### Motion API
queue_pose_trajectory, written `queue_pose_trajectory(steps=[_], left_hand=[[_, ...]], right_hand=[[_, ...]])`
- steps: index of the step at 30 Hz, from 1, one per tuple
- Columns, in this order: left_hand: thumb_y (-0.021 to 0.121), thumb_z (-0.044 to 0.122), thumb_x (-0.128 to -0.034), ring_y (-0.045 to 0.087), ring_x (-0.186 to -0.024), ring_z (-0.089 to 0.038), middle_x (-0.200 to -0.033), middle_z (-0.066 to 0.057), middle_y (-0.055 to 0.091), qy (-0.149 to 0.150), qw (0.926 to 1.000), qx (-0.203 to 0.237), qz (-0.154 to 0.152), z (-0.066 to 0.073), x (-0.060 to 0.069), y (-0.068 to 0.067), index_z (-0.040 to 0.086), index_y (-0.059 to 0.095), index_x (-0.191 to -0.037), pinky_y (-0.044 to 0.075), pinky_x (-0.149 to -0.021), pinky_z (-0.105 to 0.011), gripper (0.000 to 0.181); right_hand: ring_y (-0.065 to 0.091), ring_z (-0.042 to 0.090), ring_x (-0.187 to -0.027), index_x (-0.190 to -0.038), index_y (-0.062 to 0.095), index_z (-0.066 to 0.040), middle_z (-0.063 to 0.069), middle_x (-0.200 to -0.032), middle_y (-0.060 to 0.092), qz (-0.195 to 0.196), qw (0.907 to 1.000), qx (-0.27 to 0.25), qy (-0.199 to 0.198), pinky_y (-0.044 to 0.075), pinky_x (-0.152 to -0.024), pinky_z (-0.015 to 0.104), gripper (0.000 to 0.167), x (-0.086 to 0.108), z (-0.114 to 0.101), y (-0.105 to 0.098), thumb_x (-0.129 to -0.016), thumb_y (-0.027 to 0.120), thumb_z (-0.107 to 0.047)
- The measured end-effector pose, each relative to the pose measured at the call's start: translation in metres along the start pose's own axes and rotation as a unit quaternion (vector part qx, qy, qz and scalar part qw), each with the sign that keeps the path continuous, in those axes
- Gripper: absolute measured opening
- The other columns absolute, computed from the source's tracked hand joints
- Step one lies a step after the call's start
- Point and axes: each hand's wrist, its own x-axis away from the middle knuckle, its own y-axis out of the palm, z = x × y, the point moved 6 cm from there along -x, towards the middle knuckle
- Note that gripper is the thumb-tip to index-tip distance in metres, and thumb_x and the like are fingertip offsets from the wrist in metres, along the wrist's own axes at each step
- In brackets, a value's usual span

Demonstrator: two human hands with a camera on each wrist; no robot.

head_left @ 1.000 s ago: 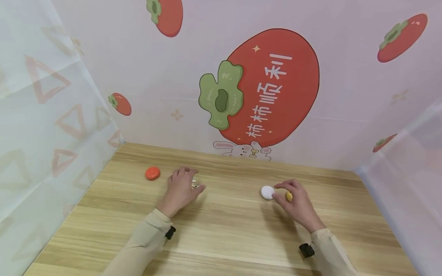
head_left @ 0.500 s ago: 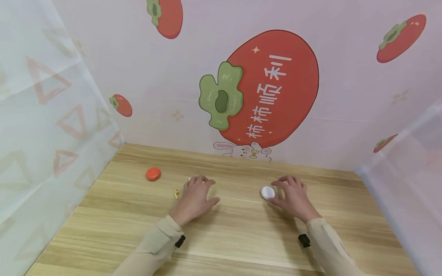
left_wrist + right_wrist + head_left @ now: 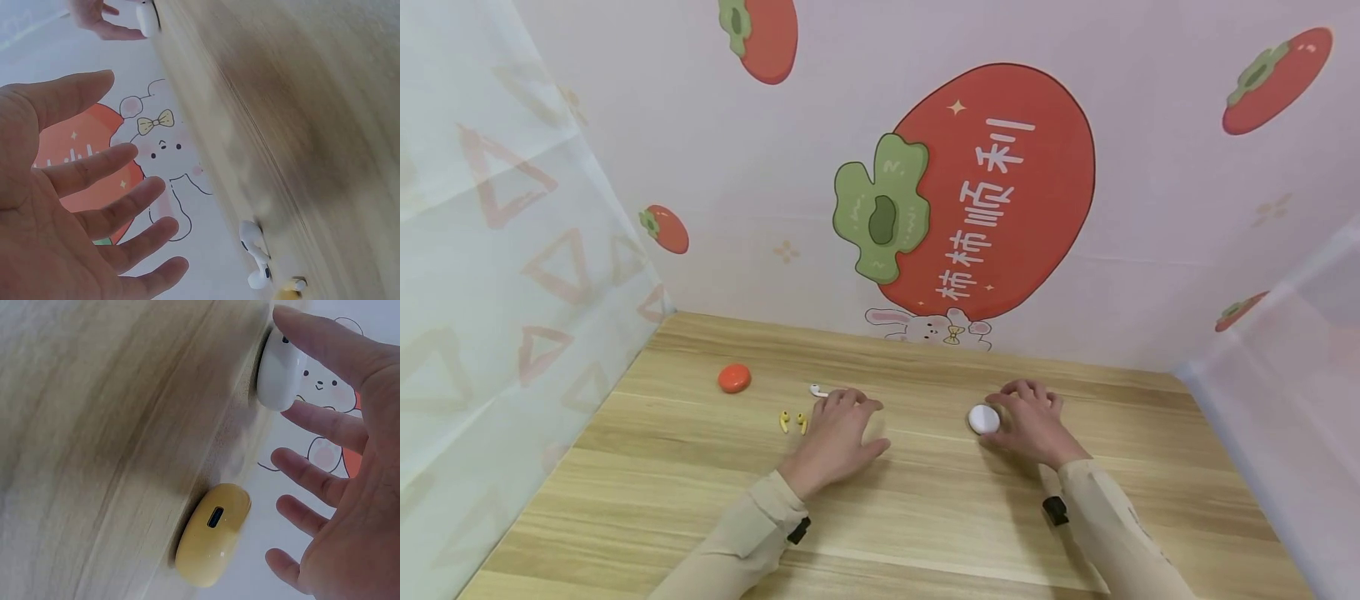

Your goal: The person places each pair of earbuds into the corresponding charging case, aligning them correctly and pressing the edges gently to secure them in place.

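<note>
right hand (image 3: 1033, 423) pinching a white case (image 3: 983, 419) on a wooden table (image 3: 895, 517), left hand (image 3: 837, 435) relaxed and released.
thumb and forefinger touch opposite edges of the white case; a yellow case (image 3: 206, 553) lies near that hand's other fingers. the left hand hovers just beside white earbuds (image 3: 250, 235), with two yellow earbuds (image 3: 785, 422) to its left and a red disc (image 3: 734, 378) farther left.

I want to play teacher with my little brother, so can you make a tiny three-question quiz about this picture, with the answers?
1. Count: how many yellow earbuds lie on the wooden table?
2. True or false: the left grip holds nothing.
3. Name the colour: what colour is the case between thumb and finger of the right grip?

Key: 1. Two. 2. True. 3. White.
</note>
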Motion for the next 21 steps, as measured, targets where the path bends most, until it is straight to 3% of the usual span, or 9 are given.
queue_pose_trajectory(steps=[14, 21], left_hand=[[0.078, 0.035, -0.0892, 0.049, -0.125, -0.044, -0.125, -0.016, 0.061, 0.016, 0.9998, 0.010, 0.006, 0.004, 0.000, -0.001, 0.008, 0.068, -0.125, 0.036, -0.103, -0.063, 0.046], [0.076, 0.035, -0.0918, 0.055, -0.121, -0.038, -0.123, -0.012, 0.065, 0.022, 0.9979, 0.056, 0.023, 0.008, -0.005, -0.005, 0.008, 0.070, -0.123, 0.039, -0.104, -0.056, 0.042]], right_hand=[[0.035, 0.047, -0.125, -0.115, 0.075, -0.009, 0.020, -0.124, 0.056, -0.004, 1.0000, -0.006, 0.003, 0.020, -0.094, 0.069, 0.051, -0.003, 0.000, 0.002, -0.074, 0.092, -0.034], [0.035, 0.046, -0.128, -0.115, 0.075, -0.009, 0.017, -0.128, 0.055, 0.022, 0.9992, -0.030, -0.010, 0.019, -0.098, 0.068, 0.053, -0.001, -0.014, -0.006, -0.072, 0.094, -0.032]])
